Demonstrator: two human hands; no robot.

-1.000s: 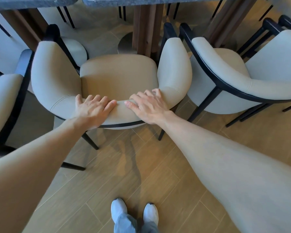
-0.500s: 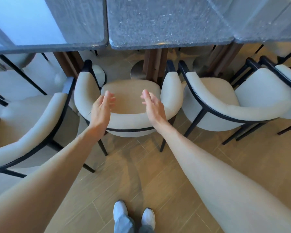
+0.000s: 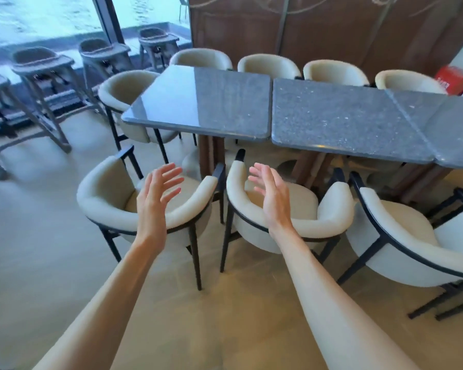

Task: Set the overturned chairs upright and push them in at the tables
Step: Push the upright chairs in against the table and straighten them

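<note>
Both hands are up and empty, left hand (image 3: 159, 194) and right hand (image 3: 271, 197) with fingers spread, palms turned toward each other, touching nothing, held in front of the near row of chairs. Every chair in view stands upright: the middle chair (image 3: 286, 222) sits tucked toward the grey stone table (image 3: 203, 102), the left chair (image 3: 142, 206) beside it is angled and looks less fully in, the right chair (image 3: 412, 241) stands further from the table edge, and the far chairs (image 3: 269, 65) are pushed in. Judgement: the righting looks done here; only squaring and pushing in one or two near chairs may remain, though overturned ones could lie out of view.
</note>
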